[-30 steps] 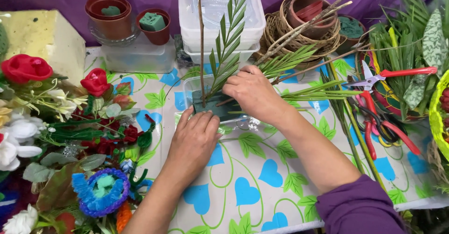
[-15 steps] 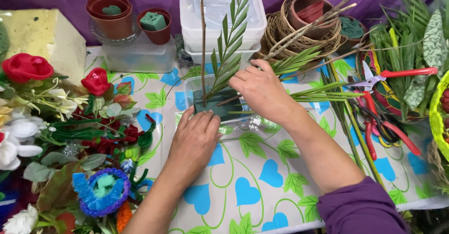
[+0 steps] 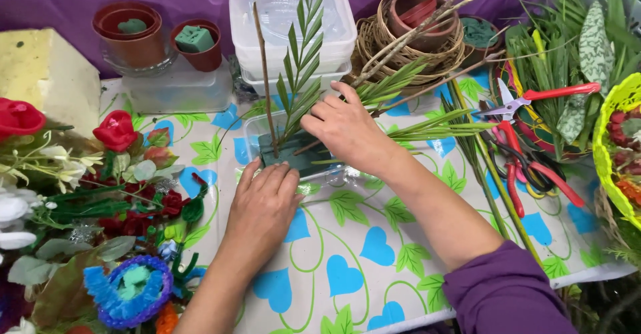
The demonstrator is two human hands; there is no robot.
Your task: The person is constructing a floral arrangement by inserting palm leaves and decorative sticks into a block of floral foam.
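A table covered by a white cloth (image 3: 374, 254) printed with blue hearts and green leaves fills the centre and lower frame. At the left edge lies a heap of artificial flowers (image 3: 73, 194), red and white among green leaves. At upper centre stands a stack of clear plastic tubs (image 3: 294, 37); to its right sits a wicker basket (image 3: 407, 44) holding a brown pot. At centre, just below the tubs, a shallow clear tray (image 3: 254, 134) holds a dark green foam block (image 3: 300, 157). The left hand (image 3: 264, 204) rests flat on the cloth, palm down, fingers extended and touching the tray's near edge; it grasps nothing. The right hand (image 3: 347, 130) lies over the right side of the block, fingers curled around green leaf stems (image 3: 400, 80) that fan toward the upper right. A palm frond (image 3: 300, 74) and a thin bare stick (image 3: 264, 80) stand upright in the block. Red-handled scissors (image 3: 534, 97) lie at right.
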